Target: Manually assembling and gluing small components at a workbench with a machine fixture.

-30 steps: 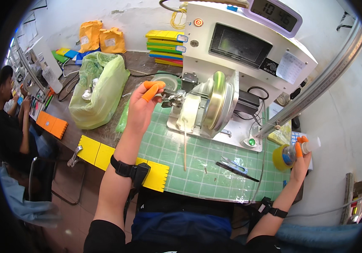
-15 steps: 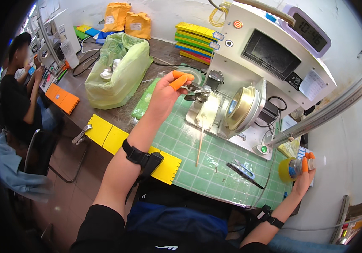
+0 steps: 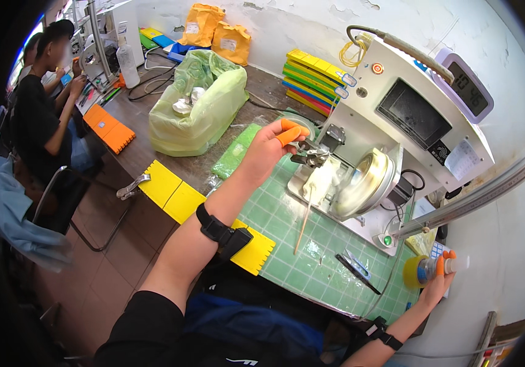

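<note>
Head view: a green gridded mat (image 3: 311, 257) covered the bench top, with brown table (image 3: 146, 150) beyond it at ten o'clock and tiled floor below. On the mat stood a white machine (image 3: 397, 122) with a dark screen and a metal spool (image 3: 366, 183). A thin stick (image 3: 304, 220) and a dark tool (image 3: 354, 273) lay on the mat. At eleven o'clock of the machine sat a green plastic bag (image 3: 198, 113), stacked coloured sheets (image 3: 314, 76) and two orange packets (image 3: 216, 33) against the white wall. Yellow toothed pads (image 3: 180, 196) lay along the mat's edge. Another person (image 3: 42, 122) sat at nine o'clock.

The left hand (image 3: 268, 153), wearing an orange fingertip cot, was curled with its fingertips pinched at the clamp (image 3: 311, 156) on the machine's front; what it gripped was too small to tell. The right hand (image 3: 437, 284) was closed around a small bottle (image 3: 427, 269) just beside a yellow tape roll (image 3: 410, 273) at four o'clock.

Against half a second ago, the view had swung, putting the machine further toward two o'clock and showing more floor. The left hand stayed at the clamp; the right kept its bottle.
</note>
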The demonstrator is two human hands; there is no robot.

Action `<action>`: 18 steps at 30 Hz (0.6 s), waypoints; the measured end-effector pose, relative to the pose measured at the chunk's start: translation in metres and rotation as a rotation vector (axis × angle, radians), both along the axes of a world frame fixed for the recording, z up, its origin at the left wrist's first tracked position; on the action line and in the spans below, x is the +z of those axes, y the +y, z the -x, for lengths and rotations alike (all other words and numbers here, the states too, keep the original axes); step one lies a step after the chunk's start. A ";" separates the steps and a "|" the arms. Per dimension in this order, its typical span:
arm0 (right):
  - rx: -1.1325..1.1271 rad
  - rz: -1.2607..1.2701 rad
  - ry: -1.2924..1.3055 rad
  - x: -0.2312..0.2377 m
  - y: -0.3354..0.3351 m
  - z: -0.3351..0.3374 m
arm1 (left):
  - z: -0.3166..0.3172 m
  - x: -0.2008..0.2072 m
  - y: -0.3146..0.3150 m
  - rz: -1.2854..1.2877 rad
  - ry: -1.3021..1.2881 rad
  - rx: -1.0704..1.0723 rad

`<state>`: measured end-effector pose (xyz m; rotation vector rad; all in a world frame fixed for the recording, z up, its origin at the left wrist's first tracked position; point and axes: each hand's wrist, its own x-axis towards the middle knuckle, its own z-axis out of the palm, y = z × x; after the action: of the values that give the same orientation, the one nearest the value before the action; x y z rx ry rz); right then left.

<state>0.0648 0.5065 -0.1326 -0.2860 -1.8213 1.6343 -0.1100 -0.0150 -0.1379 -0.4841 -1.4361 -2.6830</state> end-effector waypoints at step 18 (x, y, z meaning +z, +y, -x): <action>-0.005 -0.051 0.015 0.000 -0.001 -0.001 | -0.003 0.003 0.000 0.012 -0.015 -0.011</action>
<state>0.0653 0.5054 -0.1327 -0.2553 -1.8464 1.5803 -0.1073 -0.0155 -0.1345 -0.4759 -1.4579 -2.6940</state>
